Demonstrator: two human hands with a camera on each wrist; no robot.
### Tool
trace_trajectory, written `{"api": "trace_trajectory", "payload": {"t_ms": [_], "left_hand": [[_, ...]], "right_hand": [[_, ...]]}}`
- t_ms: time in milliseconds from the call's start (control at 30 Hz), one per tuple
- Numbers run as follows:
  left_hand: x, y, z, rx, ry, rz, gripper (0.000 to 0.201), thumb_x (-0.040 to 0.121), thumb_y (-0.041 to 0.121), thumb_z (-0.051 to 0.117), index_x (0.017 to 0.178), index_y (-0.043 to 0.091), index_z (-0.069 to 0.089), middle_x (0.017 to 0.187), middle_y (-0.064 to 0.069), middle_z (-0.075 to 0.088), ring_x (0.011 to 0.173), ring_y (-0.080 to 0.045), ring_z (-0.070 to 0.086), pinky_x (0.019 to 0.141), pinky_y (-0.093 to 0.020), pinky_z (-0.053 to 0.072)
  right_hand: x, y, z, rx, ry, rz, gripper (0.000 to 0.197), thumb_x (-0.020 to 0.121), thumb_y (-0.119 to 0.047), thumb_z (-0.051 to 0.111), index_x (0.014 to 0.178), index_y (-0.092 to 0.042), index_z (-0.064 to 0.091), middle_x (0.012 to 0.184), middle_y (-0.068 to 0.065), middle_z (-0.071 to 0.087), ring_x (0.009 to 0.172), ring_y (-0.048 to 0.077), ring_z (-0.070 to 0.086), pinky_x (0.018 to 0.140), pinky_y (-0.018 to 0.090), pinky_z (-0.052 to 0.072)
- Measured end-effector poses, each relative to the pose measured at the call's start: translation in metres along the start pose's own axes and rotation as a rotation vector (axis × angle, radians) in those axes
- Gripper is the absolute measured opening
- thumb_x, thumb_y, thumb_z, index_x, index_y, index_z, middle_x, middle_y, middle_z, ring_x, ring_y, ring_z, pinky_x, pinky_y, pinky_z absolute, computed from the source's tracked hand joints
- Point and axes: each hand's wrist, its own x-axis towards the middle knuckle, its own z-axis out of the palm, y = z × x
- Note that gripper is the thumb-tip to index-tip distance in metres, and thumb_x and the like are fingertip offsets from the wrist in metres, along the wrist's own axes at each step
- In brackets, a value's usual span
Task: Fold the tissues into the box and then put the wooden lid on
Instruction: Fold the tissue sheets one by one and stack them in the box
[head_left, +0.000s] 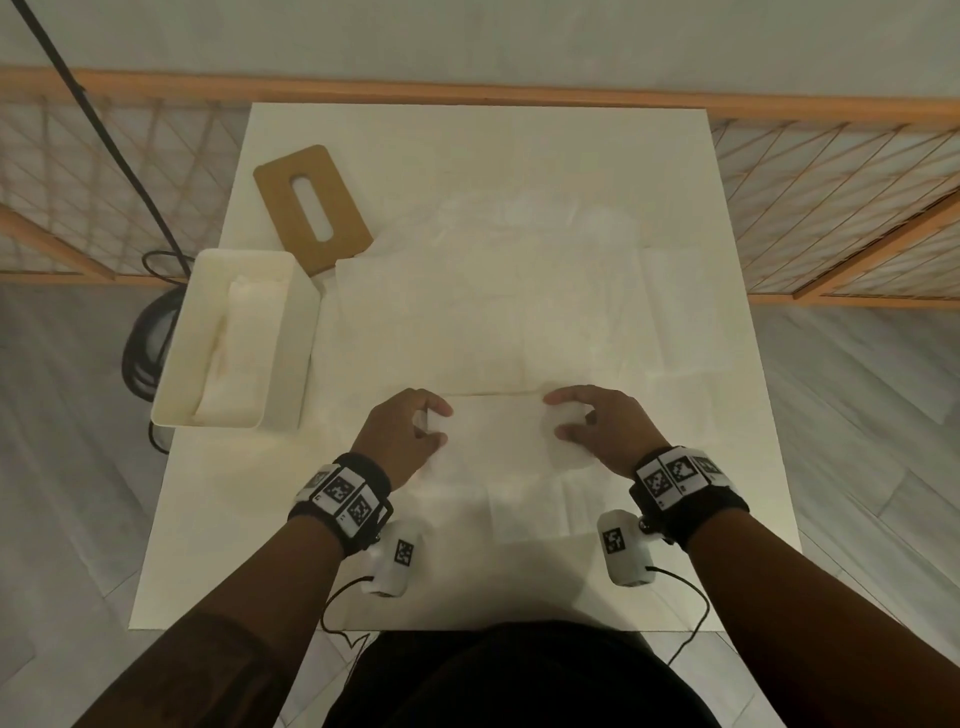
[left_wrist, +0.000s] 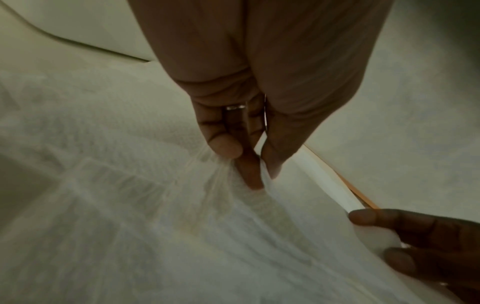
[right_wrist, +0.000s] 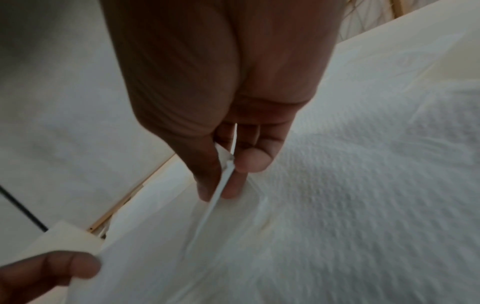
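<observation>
Thin white tissue (head_left: 493, 441) spread flat mid-table (head_left: 208, 545), near part doubled over into a band. My left hand (head_left: 400, 436) pinches its left end, my right hand (head_left: 597, 426) pinches the right end, thumbs against fingertips. Box (head_left: 291, 332) sits left, wooden lid (head_left: 311, 208) behind it.

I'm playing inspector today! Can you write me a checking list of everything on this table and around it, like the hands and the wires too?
Surface: white table, sheets of tissue spread over most of it.
Job's things: white box at the table's left edge, open, folded tissues inside; wooden lid lies flat behind it, off the box; tissue being folded near the front.
Clutter: nothing seen.
Hands: left hand and right hand each pinch an end of the tissue.
Cables: thin wires from the wrist cameras; black cable coiled on the floor at left.
Surroundings: wooden lattice screen, grey floor.
</observation>
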Motion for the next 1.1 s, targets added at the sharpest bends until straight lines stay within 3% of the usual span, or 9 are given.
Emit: {"api": "trace_trajectory", "payload": {"t_ms": [167, 300, 400, 500, 667, 767, 900, 967, 1100], "left_hand": [[0.002, -0.002, 0.005, 0.119, 0.002, 0.042, 0.028, 0.085, 0.012, 0.078, 0.102, 0.029, 0.063, 0.114, 0.011, 0.053, 0.076, -0.012, 0.064, 0.081, -0.030, 0.055], [0.005, 0.001, 0.011, 0.383, 0.026, 0.202, 0.059, 0.077, 0.004, 0.078, 0.126, 0.030, 0.058, 0.133, 0.004, 0.034, 0.103, -0.015, 0.048, 0.086, -0.027, 0.048], [0.010, 0.004, 0.014, 0.596, -0.045, 0.360, 0.073, 0.072, 0.001, 0.070, 0.137, 0.030, 0.055, 0.133, 0.002, 0.041, 0.106, -0.024, 0.050, 0.087, -0.038, 0.050], [0.013, 0.010, 0.014, 0.675, -0.115, 0.321, 0.064, 0.080, 0.013, 0.062, 0.141, 0.032, 0.052, 0.136, 0.004, 0.043, 0.115, -0.024, 0.048, 0.094, -0.037, 0.044], [0.017, 0.025, 0.015, 0.675, -0.093, 0.313, 0.050, 0.091, 0.036, 0.057, 0.140, 0.031, 0.050, 0.136, 0.002, 0.048, 0.120, -0.026, 0.049, 0.099, -0.041, 0.041], [0.022, 0.030, 0.016, 0.714, -0.110, 0.311, 0.057, 0.093, 0.050, 0.056, 0.145, 0.030, 0.042, 0.140, 0.001, 0.047, 0.124, -0.029, 0.046, 0.102, -0.042, 0.040], [0.030, 0.037, 0.020, 0.751, -0.124, 0.316, 0.057, 0.090, 0.056, 0.059, 0.138, 0.028, 0.048, 0.137, 0.002, 0.048, 0.125, -0.029, 0.045, 0.103, -0.043, 0.037], [0.032, 0.038, 0.021, 0.748, -0.120, 0.314, 0.057, 0.089, 0.056, 0.061, 0.136, 0.027, 0.049, 0.134, 0.002, 0.050, 0.124, -0.028, 0.045, 0.104, -0.042, 0.036], [0.034, 0.039, 0.022, 0.767, -0.122, 0.324, 0.055, 0.089, 0.054, 0.062, 0.136, 0.026, 0.050, 0.134, 0.001, 0.052, 0.124, -0.027, 0.046, 0.105, -0.041, 0.036]], "right_hand": [[0.005, 0.003, 0.009, -0.077, 0.031, -0.043, 0.039, 0.085, -0.017, 0.080, 0.118, -0.034, 0.071, 0.121, -0.011, 0.062, 0.082, -0.001, 0.052, 0.076, 0.014, 0.042], [0.014, -0.002, 0.004, -0.171, 0.078, -0.068, 0.029, 0.083, -0.023, 0.083, 0.109, -0.029, 0.072, 0.122, -0.003, 0.052, 0.103, 0.011, 0.055, 0.093, 0.022, 0.044], [0.038, -0.011, -0.012, -0.124, 0.251, -0.028, 0.026, 0.086, -0.031, 0.079, 0.109, -0.021, 0.072, 0.127, 0.005, 0.052, 0.111, 0.019, 0.059, 0.094, 0.026, 0.045], [0.069, -0.023, -0.028, -0.160, 0.358, 0.084, 0.043, 0.089, -0.039, 0.074, 0.124, -0.017, 0.062, 0.136, 0.010, 0.049, 0.118, 0.030, 0.058, 0.097, 0.033, 0.047], [0.101, -0.045, -0.035, -0.330, 0.263, 0.091, 0.069, 0.087, -0.039, 0.077, 0.144, -0.019, 0.045, 0.143, 0.010, 0.044, 0.130, 0.031, 0.048, 0.102, 0.042, 0.047], [0.107, -0.056, -0.028, -0.533, 0.241, -0.058, 0.075, 0.088, -0.035, 0.076, 0.152, -0.027, 0.039, 0.151, 0.006, 0.035, 0.138, 0.032, 0.035, 0.106, 0.047, 0.044], [0.116, -0.074, -0.015, -0.642, 0.040, -0.251, 0.076, 0.094, -0.032, 0.067, 0.159, -0.027, 0.027, 0.160, 0.000, 0.032, 0.148, 0.028, 0.024, 0.115, 0.051, 0.031], [0.120, -0.082, -0.011, -0.678, 0.007, -0.253, 0.071, 0.096, -0.038, 0.063, 0.157, -0.026, 0.029, 0.153, 0.001, 0.042, 0.145, 0.026, 0.030, 0.113, 0.048, 0.031], [0.124, -0.090, -0.011, -0.690, 0.066, -0.229, 0.052, 0.094, -0.047, 0.065, 0.141, -0.026, 0.052, 0.135, -0.001, 0.056, 0.131, 0.024, 0.043, 0.107, 0.044, 0.034]]}}
